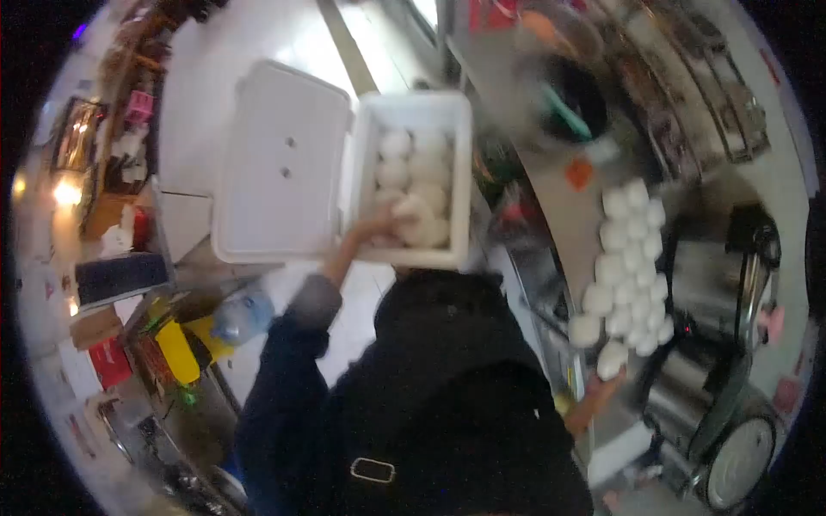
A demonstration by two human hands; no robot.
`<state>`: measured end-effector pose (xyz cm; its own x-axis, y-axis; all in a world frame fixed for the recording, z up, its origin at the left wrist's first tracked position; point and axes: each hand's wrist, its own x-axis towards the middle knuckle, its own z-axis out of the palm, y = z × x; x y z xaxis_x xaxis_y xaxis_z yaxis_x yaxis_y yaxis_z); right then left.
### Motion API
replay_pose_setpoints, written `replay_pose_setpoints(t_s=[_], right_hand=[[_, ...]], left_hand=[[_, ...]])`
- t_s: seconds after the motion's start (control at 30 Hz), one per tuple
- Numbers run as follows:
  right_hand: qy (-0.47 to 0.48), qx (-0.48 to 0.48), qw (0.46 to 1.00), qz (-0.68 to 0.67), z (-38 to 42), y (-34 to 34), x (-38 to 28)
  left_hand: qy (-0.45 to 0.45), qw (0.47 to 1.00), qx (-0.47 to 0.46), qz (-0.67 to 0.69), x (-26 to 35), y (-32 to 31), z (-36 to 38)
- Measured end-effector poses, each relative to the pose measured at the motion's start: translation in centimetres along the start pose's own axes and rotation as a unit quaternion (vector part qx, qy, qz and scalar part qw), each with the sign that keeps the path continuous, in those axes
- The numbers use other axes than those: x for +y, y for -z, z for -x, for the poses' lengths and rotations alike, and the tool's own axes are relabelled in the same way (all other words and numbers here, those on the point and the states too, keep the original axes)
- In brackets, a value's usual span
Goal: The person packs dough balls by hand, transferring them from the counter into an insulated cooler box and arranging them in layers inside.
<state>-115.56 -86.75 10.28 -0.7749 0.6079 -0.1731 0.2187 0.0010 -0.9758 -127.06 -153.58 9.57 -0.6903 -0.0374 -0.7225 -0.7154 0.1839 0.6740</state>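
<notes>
My left hand (377, 227) reaches into an open white box (462, 181), its fingers closed around a white dough ball (416, 211); motion blurs the fingertips. More round dough balls (396, 144) lie side by side in the box. Over on the counter at the right, my right hand (597, 397) grips another dough ball (613, 361). This one is at the near end of a cluster of dough balls (621, 273) packed close together on the counter.
The box's white lid (280, 172) lies folded open to the left. A metal machine (701, 297) with a large wheel (740, 463) stands right of the dough cluster. An orange piece (579, 174) lies farther along the counter. A clear plastic bottle (243, 316) is at lower left.
</notes>
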Motion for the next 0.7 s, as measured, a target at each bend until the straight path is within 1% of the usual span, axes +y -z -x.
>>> replay_pose_setpoints(t_s=[0.03,0.07,0.1,0.13,0.17,0.2,0.27,0.3,0.33,0.37,0.43,0.5,0.53,0.57,0.63,0.67,0.7], right_hand=[[0.127,0.021,0.977,0.168,-0.3,1.8,1.9],[0.236,0.075,0.921,0.3,-0.6,3.5,3.8],[0.238,0.086,0.941,0.224,-0.8,4.0,3.6],[0.24,0.097,0.956,0.14,-1.0,4.4,3.7],[0.085,0.075,0.991,-0.074,-0.7,4.2,1.5],[-0.063,0.118,0.944,-0.3,-0.1,3.4,-1.3],[0.008,0.106,0.977,-0.182,0.5,3.2,-2.4],[0.01,0.109,0.978,-0.177,0.6,2.8,-3.1],[0.012,0.111,0.979,-0.171,0.7,2.3,-3.9],[-0.021,0.123,0.968,-0.216,1.6,0.4,-6.6],[-0.049,0.103,0.95,-0.289,1.6,-0.8,-7.7],[-0.043,0.041,0.941,-0.334,0.9,-0.5,-7.6],[-0.01,0.042,0.958,-0.284,1.0,-1.0,-7.4],[0.023,0.042,0.972,-0.231,1.7,-3.4,-7.9],[0.009,-0.033,0.955,-0.294,1.8,-5.6,-9.0],[-0.041,-0.11,0.908,-0.403,1.4,-6.4,-9.5],[-0.092,-0.187,0.839,-0.503,1.7,-8.5,-10.9]], left_hand=[[-0.032,0.999,0.012,0.001,1.7,-0.2,1.7],[-0.087,0.995,-0.003,-0.054,-1.1,0.7,-1.1],[-0.061,0.998,-0.031,-0.014,-1.1,0.1,-0.7],[-0.039,0.997,-0.055,0.024,0.5,0.1,0.5],[-0.02,0.995,-0.078,0.061,2.0,0.2,1.3],[0.004,0.994,-0.101,0.04,2.7,0.0,1.3],[-0.012,0.986,-0.168,0.005,2.2,-1.0,0.4],[-0.021,0.979,-0.2,-0.013,2.3,-1.5,-0.1],[-0.03,0.984,-0.15,-0.094,2.2,-2.1,-0.2],[-0.084,0.972,-0.133,-0.174,2.3,-2.5,-0.5],[-0.192,0.92,-0.09,-0.331,1.9,-2.9,-1.8],[-0.209,0.924,-0.086,-0.308,0.4,-2.9,-2.8],[-0.218,0.927,-0.084,-0.294,-0.4,-3.0,-3.4],[-0.226,0.93,-0.084,-0.279,-1.1,-3.3,-3.7],[-0.225,0.944,-0.052,-0.235,-1.6,-4.3,-3.4],[-0.225,0.95,-0.032,-0.213,-1.7,-4.7,-3.3],[-0.227,0.949,-0.03,-0.214,-2.2,-5.0,-4.0]])
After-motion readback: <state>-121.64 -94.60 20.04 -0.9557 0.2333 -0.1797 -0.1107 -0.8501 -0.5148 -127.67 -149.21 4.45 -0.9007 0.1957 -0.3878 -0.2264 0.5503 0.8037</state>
